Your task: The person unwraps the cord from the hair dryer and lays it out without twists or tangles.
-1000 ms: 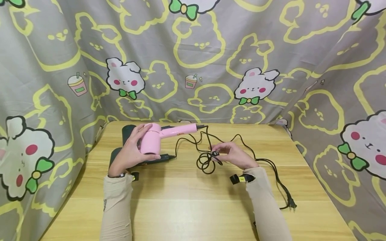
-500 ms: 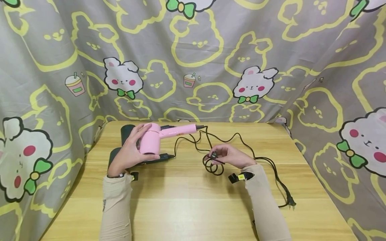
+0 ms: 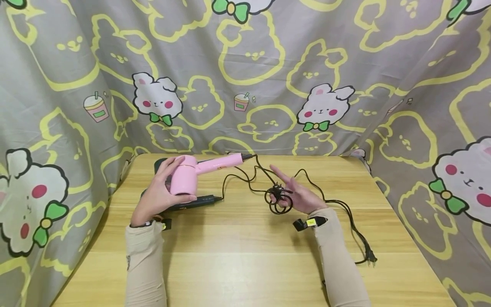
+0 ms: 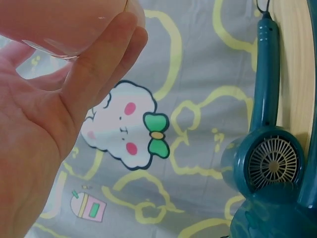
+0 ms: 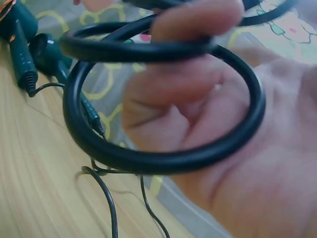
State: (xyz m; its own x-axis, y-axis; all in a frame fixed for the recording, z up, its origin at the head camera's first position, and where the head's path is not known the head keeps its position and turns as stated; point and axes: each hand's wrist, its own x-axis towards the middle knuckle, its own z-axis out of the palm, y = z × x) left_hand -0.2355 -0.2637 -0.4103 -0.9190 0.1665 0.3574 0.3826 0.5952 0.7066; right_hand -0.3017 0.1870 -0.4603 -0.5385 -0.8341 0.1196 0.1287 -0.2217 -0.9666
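My left hand [image 3: 153,198] grips the barrel of a pink hair dryer [image 3: 184,181], held above the table with its handle pointing right. Fingers and thumb span the barrel; the left wrist view shows only part of its pink body [image 4: 54,25]. A black power cord runs from the handle's end toward my right hand [image 3: 304,198]. That hand holds the cord's coiled loops [image 5: 163,163], its index finger stretched out and other fingers curled among the loops. Two dark green hair dryers [image 4: 267,74] lie behind and under my left hand, partly hidden in the head view.
Black cords from the green dryers trail across the wooden table [image 3: 238,264] to the right. A two-pin plug [image 3: 371,257] lies near the right side. A grey patterned curtain [image 3: 261,76] surrounds the table at the back and sides.
The pink hair dryer has shifted slightly left with my left hand. My right hand has lifted the coiled cord, moved it a little right, and stretched out its index finger.
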